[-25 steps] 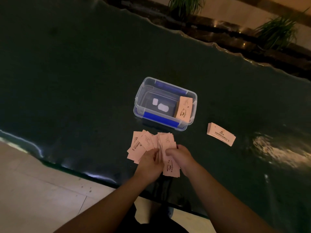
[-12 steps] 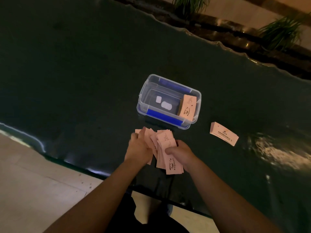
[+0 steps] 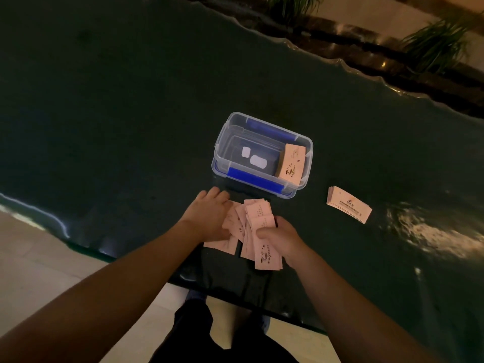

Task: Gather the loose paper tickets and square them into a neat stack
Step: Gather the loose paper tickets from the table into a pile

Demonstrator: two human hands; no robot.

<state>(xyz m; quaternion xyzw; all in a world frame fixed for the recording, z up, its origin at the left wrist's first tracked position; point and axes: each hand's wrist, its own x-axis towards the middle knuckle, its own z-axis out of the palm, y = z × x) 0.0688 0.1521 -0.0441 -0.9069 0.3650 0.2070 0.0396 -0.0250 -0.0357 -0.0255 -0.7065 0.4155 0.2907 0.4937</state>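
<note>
Several loose pink paper tickets (image 3: 258,226) lie fanned out on the dark green table (image 3: 104,113) near its front edge. My right hand (image 3: 281,235) pinches the right part of the fan, thumb on top of the tickets. My left hand (image 3: 209,216) lies flat over the left part of the fan, fingers spread and pressing on the tickets; some are hidden under it. A squared stack of tickets (image 3: 348,207) lies alone on the table to the right. Another stack (image 3: 291,163) leans inside the clear box.
A clear plastic box (image 3: 222,142) with blue latches stands just behind the fan. The table's wavy far edge borders a dark planter ledge with plants (image 3: 442,43). Pale floor tiles (image 3: 39,258) lie below the near edge, at my legs.
My left hand has moved from the middle of the fan out over its left side and now covers those tickets. The fan has narrowed toward my right hand.
</note>
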